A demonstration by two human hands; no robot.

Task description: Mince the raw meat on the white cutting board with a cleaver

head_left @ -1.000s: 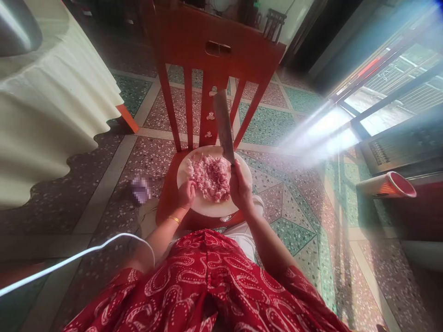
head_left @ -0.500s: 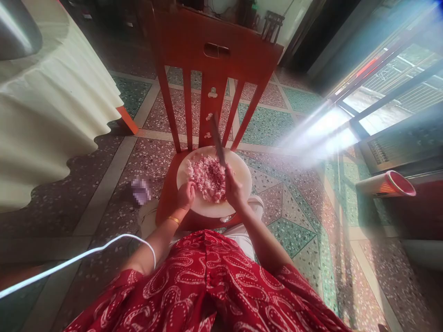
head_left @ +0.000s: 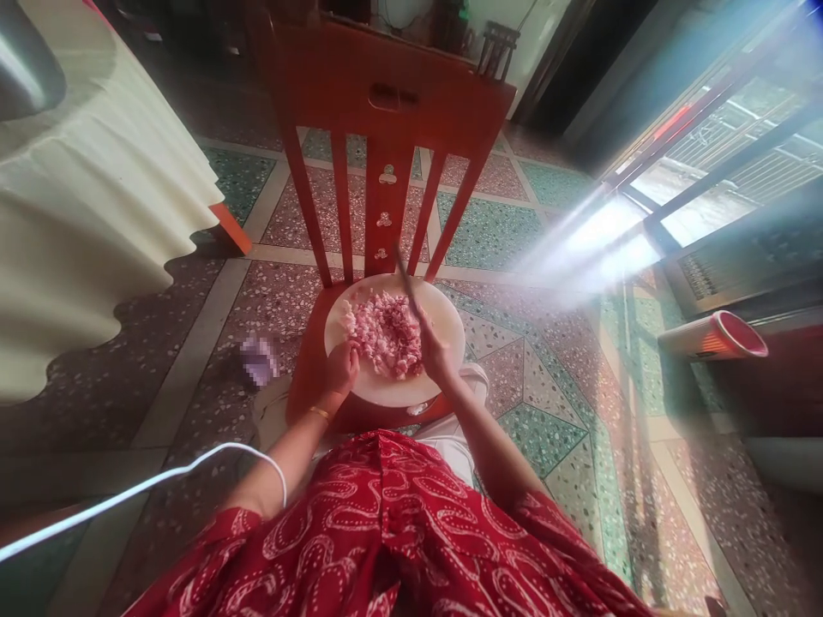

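Observation:
Pink chopped meat (head_left: 387,336) is heaped on a round, pale cutting board (head_left: 446,330), which rests on the seat of a reddish wooden chair (head_left: 312,343). My right hand (head_left: 437,356) is closed around the handle of a knife (head_left: 406,278). The dark blade points away from me, over the right part of the meat. At the board's left edge, my left hand (head_left: 343,370) is closed, its fingers touching the near-left side of the heap. What those fingers hold, if anything, is hidden.
A table with a cream cloth (head_left: 129,231) stands at the left. A white cable (head_left: 160,476) runs past my left forearm. On the right, a red-rimmed bin (head_left: 717,336) sits near a bright window or door (head_left: 694,206). A blurred purple thing (head_left: 259,360) lies left of the chair.
The knife in my right hand has come down, its blade tip now lower and closer to the board. My left hand stays at the meat's edge. The whole view has shifted slightly.

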